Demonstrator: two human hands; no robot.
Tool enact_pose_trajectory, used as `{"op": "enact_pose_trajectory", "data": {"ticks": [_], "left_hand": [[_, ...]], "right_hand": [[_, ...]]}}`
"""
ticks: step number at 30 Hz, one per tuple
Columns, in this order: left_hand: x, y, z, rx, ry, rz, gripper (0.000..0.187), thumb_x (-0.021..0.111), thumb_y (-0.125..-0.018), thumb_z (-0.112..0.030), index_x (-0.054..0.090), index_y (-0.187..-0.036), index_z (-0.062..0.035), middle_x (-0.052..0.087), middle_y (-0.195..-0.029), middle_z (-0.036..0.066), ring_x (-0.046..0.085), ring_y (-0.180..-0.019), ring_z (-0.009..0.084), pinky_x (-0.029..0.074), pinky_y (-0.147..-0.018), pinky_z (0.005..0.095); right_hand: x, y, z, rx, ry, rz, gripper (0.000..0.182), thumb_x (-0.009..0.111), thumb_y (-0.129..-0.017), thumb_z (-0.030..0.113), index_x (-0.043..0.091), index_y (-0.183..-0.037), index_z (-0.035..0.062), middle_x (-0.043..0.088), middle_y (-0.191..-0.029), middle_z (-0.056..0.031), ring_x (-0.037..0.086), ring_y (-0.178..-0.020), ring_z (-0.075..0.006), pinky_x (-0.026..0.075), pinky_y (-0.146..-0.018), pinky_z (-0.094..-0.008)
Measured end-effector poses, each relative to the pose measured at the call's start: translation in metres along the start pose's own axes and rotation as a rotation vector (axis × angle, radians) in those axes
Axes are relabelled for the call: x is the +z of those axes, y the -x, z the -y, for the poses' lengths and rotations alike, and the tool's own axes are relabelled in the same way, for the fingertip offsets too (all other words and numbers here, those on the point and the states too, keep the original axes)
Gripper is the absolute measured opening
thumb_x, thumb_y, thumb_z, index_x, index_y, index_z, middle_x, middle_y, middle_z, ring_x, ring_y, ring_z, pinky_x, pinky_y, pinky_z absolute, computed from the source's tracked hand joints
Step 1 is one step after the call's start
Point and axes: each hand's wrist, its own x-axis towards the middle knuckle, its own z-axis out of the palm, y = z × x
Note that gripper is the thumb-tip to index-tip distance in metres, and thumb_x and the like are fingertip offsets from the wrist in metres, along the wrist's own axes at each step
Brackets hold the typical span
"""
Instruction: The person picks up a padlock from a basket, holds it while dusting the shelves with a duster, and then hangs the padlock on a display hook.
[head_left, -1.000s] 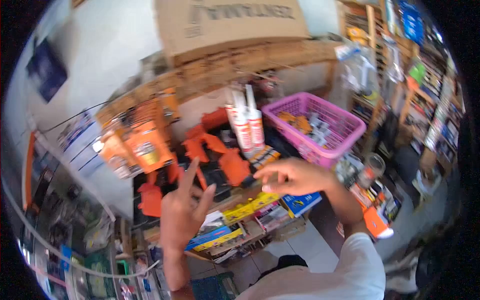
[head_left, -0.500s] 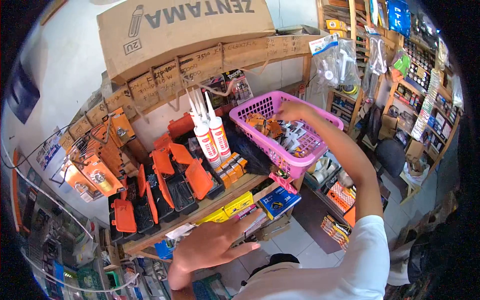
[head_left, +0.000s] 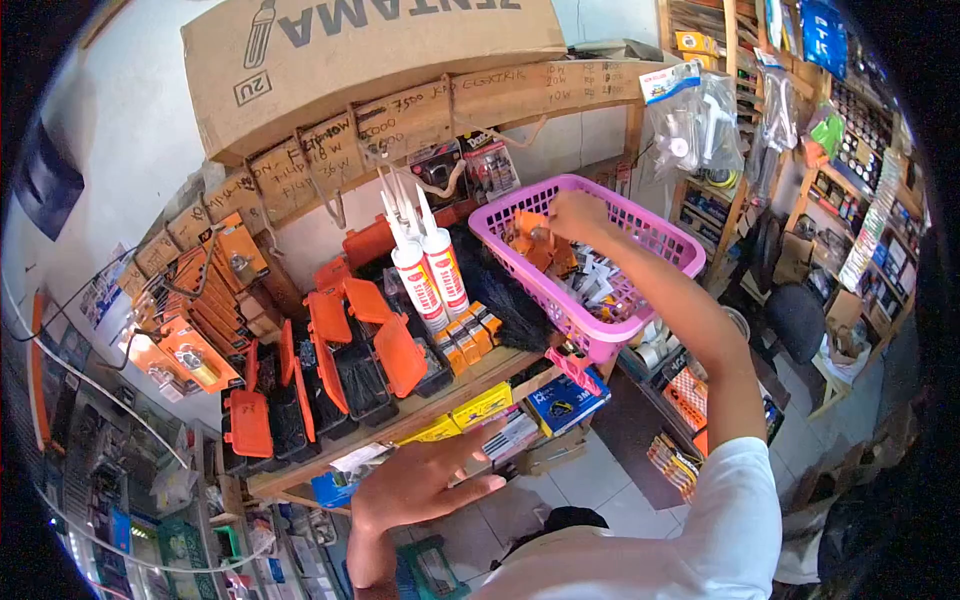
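My right hand (head_left: 580,218) reaches over the pink plastic basket (head_left: 625,335), its fingers closed at an orange packet (head_left: 530,226) near the back left of the basket. More orange packets and small white and grey pieces (head_left: 597,280) lie in the basket. My left hand (head_left: 422,485) hovers in front of the wooden shelf with its fingers apart, holding nothing. Near it, on the lower level, are yellow boxes (head_left: 482,406) and a blue 3M box (head_left: 568,400).
White sealant tubes (head_left: 420,285) stand beside small orange-and-black boxes (head_left: 468,338). Black cases with orange lids (head_left: 400,355) line the shelf to the left. Carded padlocks (head_left: 195,365) hang further left. A large cardboard box (head_left: 370,70) sits above.
The view has shifted a little, so the shelf and basket appear slightly further right. My right hand now has an orange packet at its fingertips. My left hand stays raised, its fingers slightly more bent.
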Motion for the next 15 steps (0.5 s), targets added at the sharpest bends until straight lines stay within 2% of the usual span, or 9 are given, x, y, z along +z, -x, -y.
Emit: {"op": "enact_pose_trajectory", "data": {"ticks": [2,3,4,5,7,8,12,13,15], "left_hand": [[0.006,-0.008,0.010,0.044,0.022,-0.034,0.066,0.060,-0.092,-0.042,0.038,-0.144,-0.0080,0.065,-0.106,0.018,0.067,-0.083,0.0278,0.053,-0.073,0.0383],[0.008,-0.012,0.015,0.090,0.031,-0.074,0.066,0.060,-0.092,-0.041,0.038,-0.145,-0.0082,0.064,-0.108,0.018,0.067,-0.080,0.0269,0.053,-0.070,0.0383],[0.010,-0.017,0.018,0.060,0.141,-0.029,0.068,0.060,-0.093,-0.040,0.032,-0.147,-0.0078,0.056,-0.126,0.022,0.067,-0.085,0.0271,0.053,-0.078,0.0377],[0.015,-0.024,0.024,0.055,0.142,-0.036,0.068,0.060,-0.093,-0.040,0.032,-0.147,-0.0078,0.056,-0.126,0.022,0.067,-0.085,0.0271,0.053,-0.078,0.0377],[0.027,-0.040,0.036,0.169,0.200,-0.209,0.073,0.059,-0.094,-0.037,0.025,-0.149,-0.0043,0.041,-0.142,0.023,0.066,-0.095,0.0267,0.049,-0.090,0.0364],[0.029,-0.049,0.034,0.109,0.370,-0.163,0.074,0.055,-0.096,-0.035,0.017,-0.150,-0.0005,0.033,-0.148,0.023,0.058,-0.116,0.0272,0.039,-0.103,0.0391],[0.055,-0.096,0.046,0.377,0.716,-0.394,0.070,0.038,-0.102,-0.044,0.012,-0.150,-0.0003,0.034,-0.147,0.021,0.039,-0.133,0.0300,0.026,-0.112,0.0453],[0.063,-0.109,0.044,0.376,0.720,-0.390,0.070,0.038,-0.102,-0.044,0.012,-0.150,-0.0003,0.034,-0.147,0.021,0.039,-0.133,0.0300,0.026,-0.112,0.0453],[0.076,-0.131,0.036,0.429,0.944,-0.542,0.087,0.040,-0.093,-0.065,0.019,-0.147,0.0005,0.044,-0.138,0.023,0.055,-0.116,0.0318,0.049,-0.090,0.0400]], "right_hand": [[0.001,0.006,-0.023,-0.005,-0.053,-0.038,0.047,0.073,-0.077,0.046,0.071,-0.086,0.0000,0.071,-0.083,-0.0175,0.069,-0.078,-0.0359,0.053,-0.071,-0.0439],[-0.008,0.014,-0.030,-0.058,-0.232,-0.120,0.046,0.072,-0.079,0.045,0.070,-0.085,-0.0012,0.070,-0.081,-0.0164,0.067,-0.072,-0.0324,0.052,-0.067,-0.0417],[-0.020,0.019,-0.031,-0.116,-0.410,-0.206,0.046,0.071,-0.082,0.043,0.069,-0.083,-0.0024,0.070,-0.078,-0.0152,0.066,-0.066,-0.0289,0.051,-0.062,-0.0394],[-0.036,0.039,-0.022,-0.106,-0.656,-0.204,0.039,0.069,-0.085,0.038,0.068,-0.081,-0.0013,0.069,-0.074,-0.0113,0.063,-0.062,-0.0224,0.048,-0.059,-0.0346],[-0.060,0.095,-0.002,-0.058,-1.046,-0.115,0.030,0.066,-0.089,0.030,0.066,-0.081,0.0016,0.062,-0.067,-0.0021,0.052,-0.055,-0.0096,0.039,-0.051,-0.0242],[-0.065,0.122,0.003,-0.016,-1.186,-0.033,0.026,0.065,-0.091,0.028,0.065,-0.083,0.0035,0.057,-0.064,0.0031,0.045,-0.052,-0.0033,0.032,-0.047,-0.0185],[-0.044,0.220,0.043,0.035,-1.346,0.127,0.019,0.065,-0.092,0.023,0.064,-0.085,0.0063,0.056,-0.065,0.0069,0.045,-0.054,-0.0007,0.031,-0.046,-0.0184],[-0.032,0.237,0.045,0.085,-1.377,0.228,0.017,0.065,-0.093,0.022,0.065,-0.087,0.0061,0.060,-0.070,0.0059,0.046,-0.056,0.0000,0.032,-0.047,-0.0175],[-0.015,0.258,0.058,0.091,-1.510,0.247,0.018,0.064,-0.094,0.020,0.065,-0.088,0.0027,0.060,-0.071,0.0056,0.053,-0.064,-0.0019,0.039,-0.054,-0.0204]]}}
